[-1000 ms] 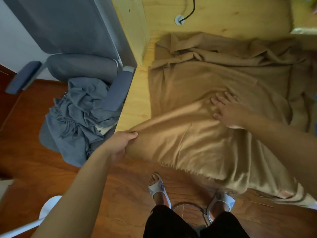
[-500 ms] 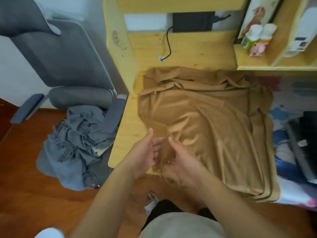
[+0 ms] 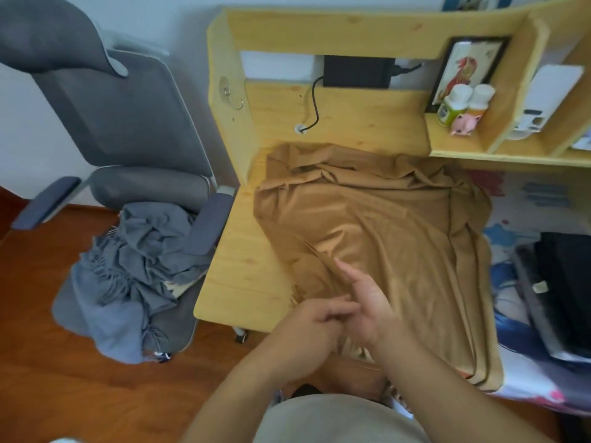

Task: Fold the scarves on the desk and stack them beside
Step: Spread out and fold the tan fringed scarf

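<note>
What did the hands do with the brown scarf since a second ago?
Both hands left their spread places: the left hand came in from the near-left edge and the right hand drew back, meeting at the near fringed corner of the brown scarf. The grey scarf stayed heaped on the chair.

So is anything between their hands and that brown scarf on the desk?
Nothing visible: the left hand and the right hand are already at the brown scarf, at its near fringed edge.

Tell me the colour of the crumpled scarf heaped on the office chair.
The crumpled fringed scarf is slate blue-grey, plain, seen best in the head view.
</note>
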`<action>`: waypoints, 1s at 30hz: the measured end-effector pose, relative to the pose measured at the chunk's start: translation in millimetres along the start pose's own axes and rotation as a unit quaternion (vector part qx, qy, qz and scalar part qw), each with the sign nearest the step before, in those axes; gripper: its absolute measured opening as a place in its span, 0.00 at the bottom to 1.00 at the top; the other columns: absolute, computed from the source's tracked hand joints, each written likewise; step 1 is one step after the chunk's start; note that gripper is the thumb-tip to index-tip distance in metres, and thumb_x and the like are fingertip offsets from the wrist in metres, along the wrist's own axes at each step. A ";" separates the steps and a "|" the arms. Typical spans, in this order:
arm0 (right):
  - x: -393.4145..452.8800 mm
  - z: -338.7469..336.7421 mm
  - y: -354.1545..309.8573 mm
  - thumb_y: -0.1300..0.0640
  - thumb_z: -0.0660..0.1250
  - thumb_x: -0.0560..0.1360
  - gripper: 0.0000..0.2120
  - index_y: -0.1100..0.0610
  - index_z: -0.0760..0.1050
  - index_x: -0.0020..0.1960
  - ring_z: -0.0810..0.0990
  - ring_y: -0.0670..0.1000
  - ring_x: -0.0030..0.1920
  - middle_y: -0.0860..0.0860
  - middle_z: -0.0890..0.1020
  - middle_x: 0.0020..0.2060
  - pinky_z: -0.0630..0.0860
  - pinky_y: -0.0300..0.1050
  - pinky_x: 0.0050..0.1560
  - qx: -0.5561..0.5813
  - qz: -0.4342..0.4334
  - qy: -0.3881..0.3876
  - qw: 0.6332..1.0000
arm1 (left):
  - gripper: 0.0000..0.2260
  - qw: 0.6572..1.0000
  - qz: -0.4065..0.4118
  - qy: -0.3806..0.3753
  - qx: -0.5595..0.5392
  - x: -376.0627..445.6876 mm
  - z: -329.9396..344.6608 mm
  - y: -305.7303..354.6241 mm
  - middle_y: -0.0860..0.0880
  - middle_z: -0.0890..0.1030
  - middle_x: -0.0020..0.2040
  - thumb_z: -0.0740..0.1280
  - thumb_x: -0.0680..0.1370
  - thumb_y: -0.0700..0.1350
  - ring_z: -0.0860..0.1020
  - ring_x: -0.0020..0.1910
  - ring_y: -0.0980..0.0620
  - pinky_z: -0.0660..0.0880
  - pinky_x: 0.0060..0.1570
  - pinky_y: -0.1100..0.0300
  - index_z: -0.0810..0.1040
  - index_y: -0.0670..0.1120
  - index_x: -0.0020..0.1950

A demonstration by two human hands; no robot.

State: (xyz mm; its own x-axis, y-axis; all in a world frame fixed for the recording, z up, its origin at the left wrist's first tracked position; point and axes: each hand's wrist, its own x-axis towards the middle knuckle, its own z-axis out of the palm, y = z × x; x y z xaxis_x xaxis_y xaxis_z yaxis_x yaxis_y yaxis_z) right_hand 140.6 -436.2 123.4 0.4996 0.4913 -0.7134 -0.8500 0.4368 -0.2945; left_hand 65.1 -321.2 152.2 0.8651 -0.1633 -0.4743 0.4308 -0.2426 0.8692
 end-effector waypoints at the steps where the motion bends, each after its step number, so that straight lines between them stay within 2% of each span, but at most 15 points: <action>1: 1.9 -1.8 0.6 0.44 0.64 0.81 0.27 0.66 0.77 0.67 0.84 0.58 0.51 0.62 0.84 0.55 0.81 0.52 0.55 0.003 0.008 -0.009 1.000 | 0.20 0.998 -0.002 0.055 -0.015 -4.4 -4.8 -2.4 0.64 0.82 0.61 0.59 0.82 0.35 0.79 0.62 0.63 0.75 0.65 0.59 0.84 0.55 0.63; 3: 8.3 -8.5 1.5 0.38 0.58 0.82 0.33 0.63 0.70 0.74 0.79 0.61 0.63 0.62 0.76 0.69 0.77 0.57 0.61 0.024 0.027 -0.056 0.998 | 0.17 0.981 0.024 0.193 0.017 -6.6 -15.2 -10.5 0.62 0.84 0.48 0.62 0.82 0.37 0.80 0.49 0.64 0.79 0.52 0.57 0.84 0.58 0.52; 5: 8.2 -6.0 1.5 0.33 0.54 0.81 0.40 0.64 0.64 0.77 0.75 0.61 0.69 0.62 0.70 0.73 0.75 0.56 0.66 0.040 0.039 -0.108 0.993 | 0.11 0.938 0.087 0.282 0.181 -2.0 -23.4 -20.8 0.64 0.79 0.48 0.69 0.80 0.42 0.73 0.51 0.65 0.72 0.51 0.62 0.81 0.61 0.50; 7: 13.4 -9.8 3.2 0.31 0.52 0.81 0.43 0.66 0.62 0.78 0.73 0.59 0.72 0.63 0.69 0.74 0.71 0.53 0.71 0.063 0.045 -0.144 0.987 | 0.08 0.908 0.124 0.294 0.273 9.1 -27.5 -32.5 0.65 0.74 0.51 0.73 0.77 0.48 0.67 0.56 0.59 0.67 0.56 0.59 0.82 0.59 0.54; 9: 11.9 -7.5 4.8 0.30 0.54 0.80 0.43 0.66 0.65 0.77 0.76 0.60 0.68 0.64 0.74 0.70 0.74 0.55 0.66 0.066 0.050 -0.162 0.983 | 0.12 0.900 0.140 0.267 0.316 17.8 -23.0 -37.4 0.63 0.73 0.54 0.75 0.76 0.51 0.64 0.58 0.59 0.63 0.58 0.58 0.83 0.57 0.59; 11: 13.9 -10.4 8.3 0.31 0.57 0.80 0.41 0.65 0.66 0.76 0.74 0.61 0.70 0.63 0.73 0.70 0.71 0.57 0.71 0.035 0.045 -0.173 0.983 | 0.19 0.898 0.143 0.249 0.332 20.9 -14.0 -38.0 0.61 0.72 0.56 0.74 0.76 0.53 0.62 0.57 0.59 0.63 0.58 0.58 0.80 0.58 0.66; 13: 8.3 -8.0 10.9 0.33 0.59 0.80 0.39 0.64 0.65 0.77 0.69 0.61 0.74 0.63 0.70 0.74 0.61 0.57 0.77 0.000 0.038 -0.166 0.985 | 0.25 0.907 0.139 0.249 0.311 21.1 -9.7 -37.3 0.60 0.70 0.57 0.73 0.76 0.54 0.62 0.57 0.59 0.65 0.60 0.56 0.74 0.59 0.73; 15: 7.0 -7.4 12.8 0.33 0.59 0.80 0.39 0.64 0.66 0.77 0.68 0.62 0.75 0.63 0.69 0.74 0.58 0.58 0.78 -0.015 0.039 -0.163 0.986 | 0.30 0.919 0.129 0.244 0.281 21.1 -10.0 -37.6 0.62 0.69 0.59 0.74 0.76 0.54 0.62 0.59 0.60 0.64 0.62 0.58 0.68 0.60 0.77; 17: 5.3 -6.6 14.1 0.31 0.58 0.80 0.41 0.63 0.64 0.78 0.64 0.61 0.77 0.62 0.65 0.77 0.55 0.57 0.80 -0.005 0.041 -0.185 0.982 | 0.36 0.936 0.128 0.241 0.223 20.2 -11.5 -38.8 0.62 0.70 0.62 0.77 0.74 0.51 0.65 0.63 0.60 0.64 0.65 0.61 0.64 0.62 0.78; 19: 4.9 -6.3 14.6 0.29 0.56 0.79 0.43 0.62 0.61 0.79 0.60 0.60 0.79 0.61 0.63 0.78 0.53 0.55 0.80 0.002 0.040 -0.191 0.981 | 0.38 0.946 0.135 0.252 0.152 18.0 -14.1 -40.7 0.62 0.68 0.63 0.80 0.71 0.47 0.68 0.63 0.64 0.67 0.63 0.68 0.65 0.62 0.75; 21: 3.8 -4.8 15.5 0.28 0.55 0.78 0.45 0.64 0.61 0.79 0.61 0.60 0.79 0.62 0.64 0.76 0.58 0.55 0.79 0.020 0.048 -0.196 0.979 | 0.33 0.945 0.142 0.265 0.130 16.1 -16.6 -42.1 0.62 0.68 0.60 0.81 0.69 0.44 0.71 0.59 0.64 0.68 0.55 0.74 0.68 0.61 0.66; 23: 3.1 -5.0 16.2 0.27 0.54 0.78 0.46 0.65 0.62 0.78 0.64 0.60 0.77 0.62 0.65 0.76 0.63 0.55 0.76 0.021 0.045 -0.204 0.978 | 0.23 0.939 0.148 0.276 0.144 13.5 -17.2 -42.8 0.60 0.69 0.56 0.79 0.71 0.43 0.72 0.56 0.62 0.69 0.52 0.73 0.70 0.59 0.57; 26: 5.1 -6.1 18.8 0.26 0.50 0.78 0.47 0.65 0.63 0.78 0.64 0.61 0.77 0.63 0.65 0.77 0.55 0.56 0.80 -0.009 0.024 -0.209 0.978 | 0.06 0.938 0.123 0.313 0.089 6.9 -13.3 -38.5 0.55 0.73 0.52 0.71 0.79 0.45 0.75 0.51 0.59 0.71 0.50 0.67 0.75 0.53 0.49; 27: 6.9 -4.8 22.0 0.26 0.49 0.78 0.47 0.64 0.63 0.78 0.64 0.61 0.77 0.62 0.66 0.76 0.53 0.56 0.80 -0.028 0.016 -0.211 0.977 | 0.04 0.939 0.094 0.329 0.046 4.9 -11.8 -36.0 0.54 0.74 0.51 0.68 0.81 0.48 0.75 0.49 0.60 0.71 0.48 0.66 0.76 0.51 0.47; 30: 10.2 4.7 40.5 0.26 0.48 0.77 0.46 0.65 0.67 0.74 0.63 0.60 0.78 0.58 0.72 0.73 0.53 0.56 0.80 -0.093 -0.007 -0.188 0.978 | 0.15 0.943 -0.025 0.331 -0.011 0.4 -13.0 -29.0 0.55 0.74 0.46 0.68 0.80 0.58 0.75 0.40 0.60 0.69 0.38 0.68 0.75 0.48 0.44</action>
State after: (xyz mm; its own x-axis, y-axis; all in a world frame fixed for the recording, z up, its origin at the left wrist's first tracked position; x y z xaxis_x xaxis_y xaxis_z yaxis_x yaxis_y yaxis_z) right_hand 112.1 -409.9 107.2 0.5074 0.7443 -0.4342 -0.8410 0.3181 -0.4376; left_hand 56.2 -301.8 128.5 0.8116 0.4817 -0.3305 0.4742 -0.2129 0.8543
